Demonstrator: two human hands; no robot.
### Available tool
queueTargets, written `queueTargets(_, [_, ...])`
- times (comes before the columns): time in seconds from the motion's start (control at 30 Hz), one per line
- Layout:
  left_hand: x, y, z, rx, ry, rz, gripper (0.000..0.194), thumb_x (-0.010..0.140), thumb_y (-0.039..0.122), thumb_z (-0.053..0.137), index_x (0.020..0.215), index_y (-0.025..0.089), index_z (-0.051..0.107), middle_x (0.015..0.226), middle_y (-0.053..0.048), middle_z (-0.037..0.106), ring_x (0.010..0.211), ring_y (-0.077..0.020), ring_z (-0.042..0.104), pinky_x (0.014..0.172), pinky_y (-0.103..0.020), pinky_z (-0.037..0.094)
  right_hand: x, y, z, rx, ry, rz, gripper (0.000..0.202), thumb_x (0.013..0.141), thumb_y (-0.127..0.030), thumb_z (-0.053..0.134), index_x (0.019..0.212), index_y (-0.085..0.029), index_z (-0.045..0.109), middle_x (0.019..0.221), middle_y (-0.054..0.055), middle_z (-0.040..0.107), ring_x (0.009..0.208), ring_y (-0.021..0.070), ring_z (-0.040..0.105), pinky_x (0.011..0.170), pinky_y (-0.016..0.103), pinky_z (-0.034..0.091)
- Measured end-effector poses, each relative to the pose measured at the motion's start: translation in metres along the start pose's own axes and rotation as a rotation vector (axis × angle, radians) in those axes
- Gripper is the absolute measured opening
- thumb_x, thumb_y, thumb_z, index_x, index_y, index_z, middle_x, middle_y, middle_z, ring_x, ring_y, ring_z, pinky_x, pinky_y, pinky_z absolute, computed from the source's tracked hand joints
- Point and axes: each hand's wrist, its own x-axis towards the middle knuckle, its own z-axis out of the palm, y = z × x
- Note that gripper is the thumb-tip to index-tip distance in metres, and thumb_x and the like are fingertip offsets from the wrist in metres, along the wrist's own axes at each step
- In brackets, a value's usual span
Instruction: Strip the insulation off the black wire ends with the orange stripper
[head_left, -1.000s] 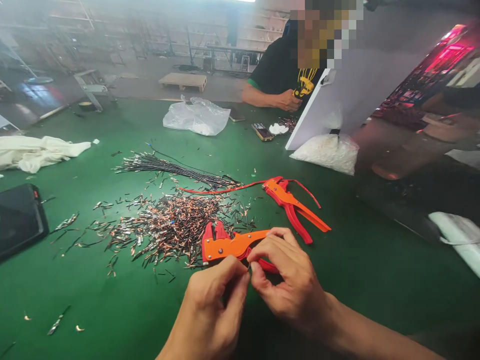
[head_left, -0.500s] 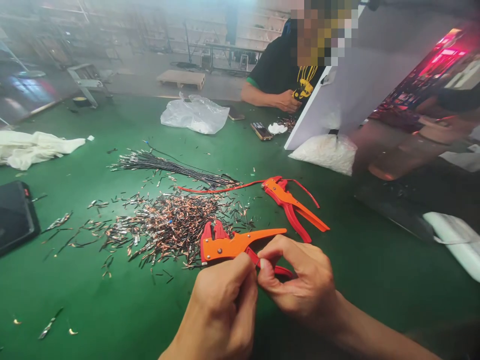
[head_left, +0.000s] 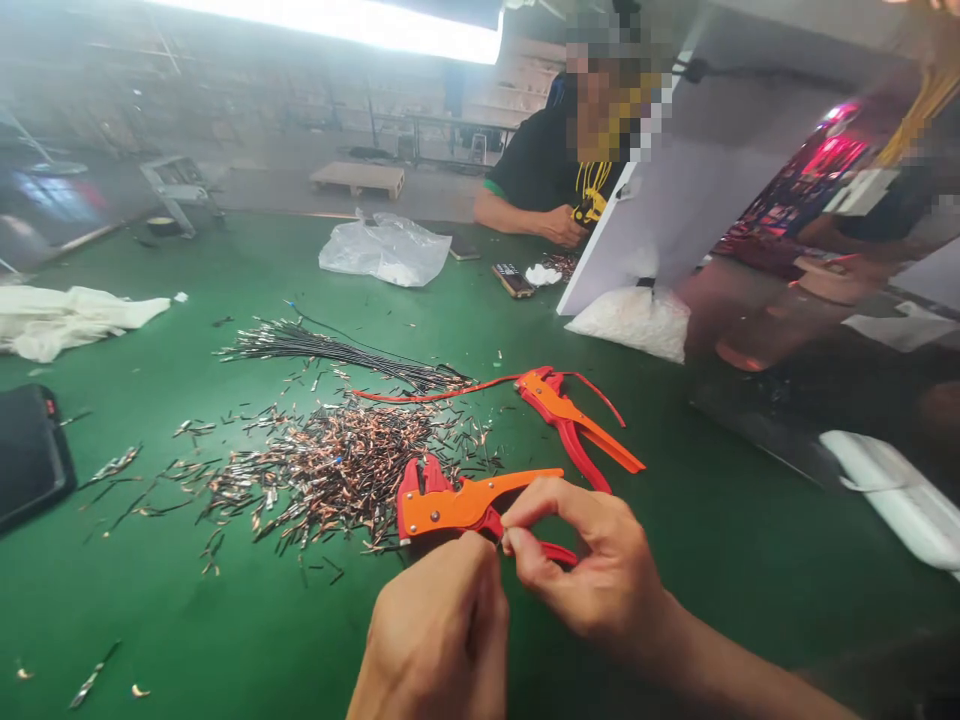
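Observation:
My left hand (head_left: 439,625) is closed at the bottom centre, its fingertips curled out of sight. Just right of it, my right hand (head_left: 589,560) pinches with thumb and forefinger; whatever lies in the pinch is too small to make out. Both hands meet in front of an orange and red wire stripper (head_left: 450,505), which rests on the green table. A second stripper (head_left: 566,415) lies farther back, with a red wire (head_left: 435,397) beside its head. Cut wire scraps with copper ends (head_left: 345,460) form a pile left of the strippers. Behind them is a bundle of black wires (head_left: 337,350).
A dark phone-like device (head_left: 30,455) and white cloth (head_left: 75,315) lie on the left of the green table (head_left: 247,640). Farther back are a clear plastic bag (head_left: 386,250), a phone (head_left: 514,280), a white panel (head_left: 637,200) and a person (head_left: 532,150) holding a yellow-handled tool.
The view has tilted slightly upward, bringing a bright lamp in at the top. My hands stay together, with the left turned a little more knuckles-up. The strippers and wires have not visibly moved on the table.

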Motion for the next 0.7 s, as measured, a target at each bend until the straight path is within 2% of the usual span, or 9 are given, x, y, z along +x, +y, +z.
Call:
queueTargets(0.07, [-0.006, -0.005, -0.002, -0.005, 0.031, -0.061, 0.018, 0.09, 0.005, 0.049, 0.082, 0.021, 0.054, 0.06, 0.007, 0.052, 0.046, -0.0079, 0.05, 0.049, -0.017, 0.042, 0.001, 0.003, -0.002, 0.09, -0.058, 0.039, 0.01, 0.084, -0.011, 0.057, 0.082, -0.019, 0.063, 0.068, -0.001, 0.07, 0.06, 0.0105, 0.067, 0.061, 0.018, 0.053])
queueTargets(0.13, [-0.01, -0.011, -0.006, 0.014, 0.082, -0.114, 0.015, 0.091, 0.009, 0.052, 0.083, 0.021, 0.058, 0.062, 0.006, 0.058, 0.049, -0.0081, 0.054, 0.051, -0.017, 0.044, 0.002, 0.009, -0.009, 0.056, -0.104, 0.068, 0.009, 0.088, -0.019, 0.06, 0.097, -0.02, 0.063, 0.083, 0.001, 0.072, 0.074, 0.0139, 0.07, 0.071, 0.024, 0.057])
queueTargets(0.2, [-0.014, -0.016, -0.013, 0.058, 0.172, -0.16, 0.012, 0.091, 0.011, 0.055, 0.086, 0.02, 0.061, 0.066, 0.005, 0.061, 0.053, -0.0084, 0.058, 0.055, -0.017, 0.046, 0.001, 0.016, -0.016, -0.141, -0.18, 0.109, 0.032, 0.086, -0.03, 0.067, 0.116, -0.021, 0.058, 0.108, 0.008, 0.07, 0.1, 0.023, 0.068, 0.088, 0.039, 0.057])
queueTargets(0.27, [-0.017, -0.021, -0.02, 0.096, 0.25, -0.183, 0.011, 0.09, 0.011, 0.057, 0.09, 0.02, 0.064, 0.07, 0.004, 0.064, 0.058, -0.0092, 0.062, 0.06, -0.018, 0.049, -0.003, 0.025, -0.022, -0.371, -0.352, 0.157, 0.061, 0.078, -0.042, 0.076, 0.13, -0.02, 0.052, 0.128, 0.015, 0.061, 0.121, 0.0338, 0.057, 0.1, 0.055, 0.051])
queueTargets(0.33, [-0.02, -0.025, -0.024, 0.125, 0.278, -0.192, 0.011, 0.089, 0.01, 0.059, 0.091, 0.019, 0.064, 0.073, 0.003, 0.065, 0.062, -0.01, 0.063, 0.062, -0.019, 0.05, -0.011, 0.032, -0.022, -0.527, -0.516, 0.189, 0.083, 0.07, -0.049, 0.083, 0.139, -0.018, 0.049, 0.136, 0.018, 0.056, 0.127, 0.039, 0.052, 0.103, 0.06, 0.049])
queueTargets(0.4, [-0.022, -0.028, -0.025, 0.146, 0.297, -0.207, 0.011, 0.089, 0.01, 0.06, 0.091, 0.02, 0.064, 0.074, 0.003, 0.066, 0.063, -0.0105, 0.062, 0.062, -0.02, 0.049, -0.02, 0.038, -0.018, -0.648, -0.563, 0.172, 0.091, 0.066, -0.051, 0.085, 0.14, -0.014, 0.049, 0.134, 0.022, 0.058, 0.125, 0.0419, 0.054, 0.102, 0.063, 0.048])
queueTargets(0.57, [-0.025, -0.03, -0.022, 0.167, 0.398, -0.256, 0.013, 0.088, 0.008, 0.061, 0.091, 0.02, 0.062, 0.076, 0.003, 0.063, 0.067, -0.0114, 0.06, 0.067, -0.023, 0.049, -0.025, 0.041, -0.009, -0.736, -0.546, 0.111, 0.071, 0.077, -0.048, 0.075, 0.128, -0.002, 0.057, 0.12, 0.028, 0.064, 0.109, 0.046, 0.061, 0.089, 0.064, 0.055])
queueTargets(0.63, [-0.026, -0.028, -0.022, 0.165, 0.451, -0.285, 0.015, 0.088, 0.007, 0.06, 0.092, 0.021, 0.061, 0.078, 0.003, 0.062, 0.069, -0.0116, 0.059, 0.07, -0.024, 0.049, -0.018, 0.037, -0.017, -0.653, -0.558, 0.185, 0.059, 0.083, -0.049, 0.067, 0.122, -0.005, 0.059, 0.114, 0.026, 0.066, 0.105, 0.0443, 0.063, 0.087, 0.064, 0.054])
queueTargets(0.7, [-0.026, -0.027, -0.022, 0.148, 0.512, -0.302, 0.017, 0.088, 0.006, 0.059, 0.093, 0.022, 0.061, 0.079, 0.003, 0.06, 0.07, -0.0114, 0.057, 0.071, -0.024, 0.048, -0.007, 0.031, -0.03, -0.451, -0.595, 0.337, 0.044, 0.09, -0.052, 0.057, 0.115, -0.016, 0.06, 0.104, 0.017, 0.069, 0.095, 0.0365, 0.066, 0.082, 0.057, 0.055])
